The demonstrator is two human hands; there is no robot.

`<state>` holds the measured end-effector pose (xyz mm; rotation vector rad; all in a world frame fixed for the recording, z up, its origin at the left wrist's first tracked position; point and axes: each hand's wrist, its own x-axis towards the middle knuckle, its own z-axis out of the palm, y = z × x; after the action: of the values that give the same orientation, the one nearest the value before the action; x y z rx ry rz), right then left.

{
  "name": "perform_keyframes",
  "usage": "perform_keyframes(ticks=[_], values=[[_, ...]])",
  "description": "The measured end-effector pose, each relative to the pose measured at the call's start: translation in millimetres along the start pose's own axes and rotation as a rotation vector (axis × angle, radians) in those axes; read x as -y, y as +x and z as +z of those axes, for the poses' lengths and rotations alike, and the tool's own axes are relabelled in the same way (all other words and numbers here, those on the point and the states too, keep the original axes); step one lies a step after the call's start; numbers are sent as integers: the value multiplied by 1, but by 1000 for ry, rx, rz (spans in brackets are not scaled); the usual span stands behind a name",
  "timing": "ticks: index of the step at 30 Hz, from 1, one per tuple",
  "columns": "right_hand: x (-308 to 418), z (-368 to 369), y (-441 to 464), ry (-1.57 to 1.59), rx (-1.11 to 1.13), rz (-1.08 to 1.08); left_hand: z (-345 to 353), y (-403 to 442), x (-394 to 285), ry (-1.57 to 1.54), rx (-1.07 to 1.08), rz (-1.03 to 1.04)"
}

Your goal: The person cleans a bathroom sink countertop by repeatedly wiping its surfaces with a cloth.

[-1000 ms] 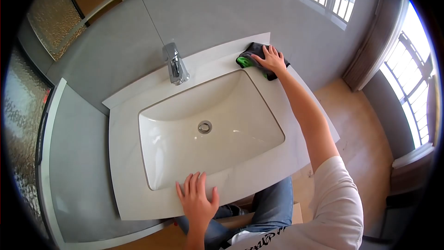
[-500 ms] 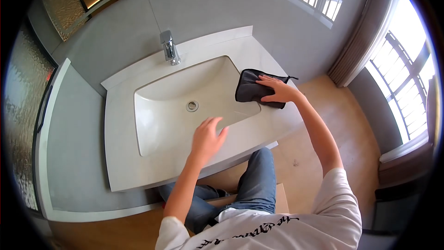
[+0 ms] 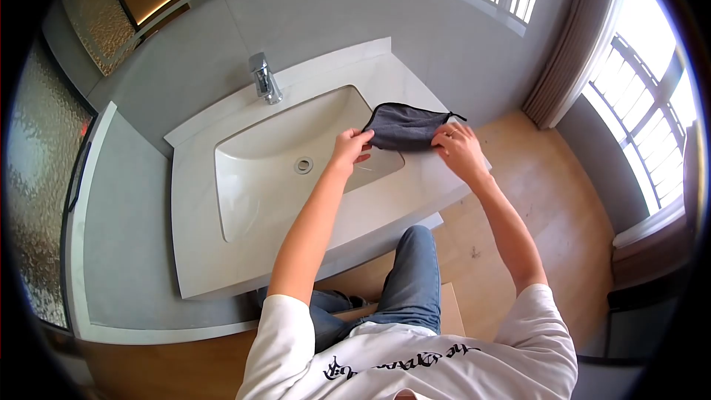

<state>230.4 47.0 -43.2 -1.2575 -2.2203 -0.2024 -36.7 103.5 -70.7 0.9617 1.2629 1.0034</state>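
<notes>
Dark-grey cloth (image 3: 404, 124): black-edged, stretched between the two hands at the right end of the countertop, its left part across the washbasin's right rim; whether it touches the surface all along, I cannot tell.
Black loop (image 3: 459, 116): sticks out from the cloth's far right corner, towards the countertop's right edge.
Left hand (image 3: 351, 150): nearly closed, thumb and fingers pinching the cloth's left end, above the right half of the washbasin.
Right hand (image 3: 459, 150): fingers curled in, gripping the cloth's right end, near the countertop's near right corner.
Washbasin (image 3: 255, 189): white, sunk into the countertop, with a round metal drain (image 3: 304, 165) in its floor.
Countertop (image 3: 222, 263): white, with a raised strip along its far edge.
Chrome faucet (image 3: 265, 80): upright near the middle of the far edge, behind the washbasin.
Grey wall (image 3: 326, 15): glossy, rising beyond the far edge.
Curtain (image 3: 566, 44): brown, well apart from the right edge, beside a bright window (image 3: 648, 96).
Jeans (image 3: 416, 274): blue, by the near edge.
</notes>
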Motion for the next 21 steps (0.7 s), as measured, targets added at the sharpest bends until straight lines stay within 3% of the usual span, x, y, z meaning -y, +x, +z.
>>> perform_keyframes(ticks=[1, 3, 5, 7, 9, 11, 12, 14, 15, 17, 18, 21], values=[[2, -5, 0, 5, 3, 6, -2, -5, -5, 4, 0, -7], [6, -22, 2, -99, -379, -130, -4, -15, -14, -87, 140, 85], [6, -34, -9, -146, -308, -109, -3, -31, -18, -42, 182, 103], [9, -49, -20, -38, 384, 186, -3, -43, -16, 119, 263, 91], [20, -51, -23, 11, 401, 229, 1, -50, -7, 104, 234, 92], [23, -41, -25, 1, 91, 107, 4, -50, 2, 155, 277, 281], [18, -37, -27, -1, 92, 110, 6, -56, 0, 154, 280, 281], [7, -30, -26, -6, 297, 82, 8, -68, -8, 738, 248, 592], [4, -32, -23, -9, 293, 80, 9, -70, -8, 739, 246, 598], [0, -33, -21, -25, 338, 7, 13, -74, -4, 1111, 85, 769], [2, -38, -17, -24, 339, 6, 16, -72, -7, 1114, 51, 785], [6, -60, 11, -47, 126, 240, 24, -55, -30, 1111, -85, 789]])
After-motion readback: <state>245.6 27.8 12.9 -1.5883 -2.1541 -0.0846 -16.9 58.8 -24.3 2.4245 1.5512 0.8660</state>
